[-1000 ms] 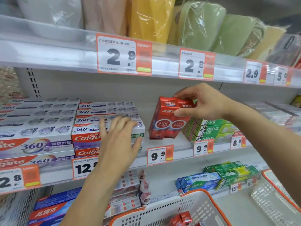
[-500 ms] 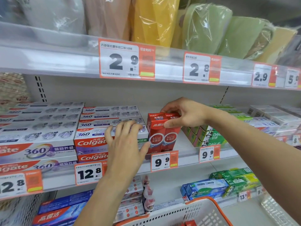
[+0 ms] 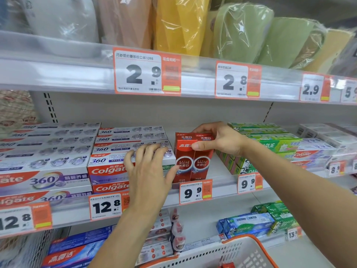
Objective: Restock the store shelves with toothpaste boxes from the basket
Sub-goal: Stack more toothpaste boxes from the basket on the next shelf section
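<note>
We're looking at the middle shelf (image 3: 218, 182), and our right hand (image 3: 222, 141) has its grip on a pair of red boxes (image 3: 192, 157) standing upright side by side: thumb on the front face, fingers curled over the top edge. The boxes stand on the shelf right above the 9.9 tag (image 3: 195, 191), between the Colgate stack (image 3: 123, 157) on the left and the green boxes (image 3: 270, 146) on the right.

Our left hand (image 3: 149, 171) lies flat with its fingers straight and spread against the front of the Colgate stack, holding nothing; its thumb reaches toward the lower left edge of the red boxes, and we can't tell whether it touches them.

Down at the bottom edge we see the basket (image 3: 245, 250), white mesh with an orange rim. Inside it only a sliver of something red (image 3: 228, 265) shows; we can't make out what else it holds.

Further left on the middle shelf sit more stacked grey and purple boxes (image 3: 46, 159) above a 12.8 tag (image 3: 107, 206). The lower shelf carries blue boxes (image 3: 75, 250) on the left and blue and green ones (image 3: 249, 223) on the right. The top shelf holds plastic-wrapped cups (image 3: 241, 31) in yellow, green and tan, with 2.9 and 2.8 tags along its front rail.
</note>
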